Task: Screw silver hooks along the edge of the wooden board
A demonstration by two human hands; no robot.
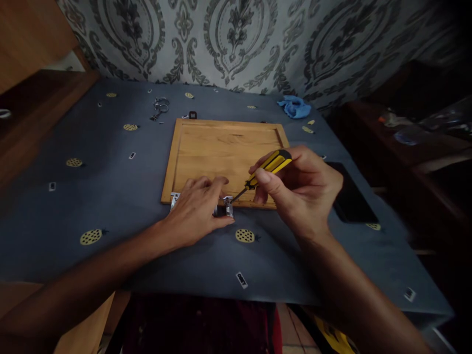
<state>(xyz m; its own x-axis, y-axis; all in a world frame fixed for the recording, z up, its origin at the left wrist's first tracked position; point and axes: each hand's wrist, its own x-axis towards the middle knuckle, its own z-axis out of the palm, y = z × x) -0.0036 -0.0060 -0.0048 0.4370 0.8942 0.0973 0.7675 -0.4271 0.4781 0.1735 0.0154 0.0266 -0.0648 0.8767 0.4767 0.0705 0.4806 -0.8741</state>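
Note:
A framed wooden panel (210,147) lies flat on the cloth-covered table. Along its near edge sits a shiny metal fitting (229,209), partly covered by my left hand (199,206); its exact kind is unclear. My left thumb and fingers hold this fitting against the panel's edge. My right hand (306,187) grips a yellow-and-black screwdriver (267,169), tilted down to the left, with its tip at the fitting. Another bit of metal (174,198) shows left of my left hand at the same edge.
A black phone (354,196) lies right of my right hand. Toward the back are a blue cloth (295,106), a small cluster of metal pieces (160,107) and a small dark square piece (192,115). Dark wooden furniture (398,132) stands at the right.

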